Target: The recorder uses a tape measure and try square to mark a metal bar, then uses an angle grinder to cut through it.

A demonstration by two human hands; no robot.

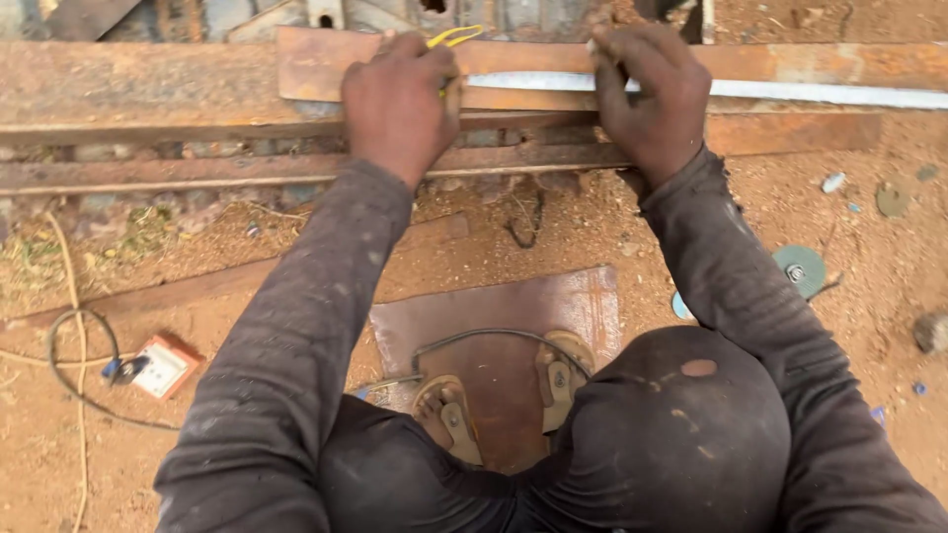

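Basically the steel rule point(731, 89) ran left-right along the rusty flat bar point(790, 61), upper frame; right hand point(647, 94) pressed it flat, left hand point(400, 99) gripped a yellow marker point(452, 37).

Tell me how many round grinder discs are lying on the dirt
2. One green disc lies on the ground right of the person's right sleeve; a second, pale blue disc peeks out beside that sleeve, mostly hidden. More may be covered.

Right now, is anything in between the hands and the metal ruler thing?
Nothing visible. The right hand presses directly on the steel measuring strip lying on the rusty flat bar. The left hand rests on the same bar, holding something yellow.
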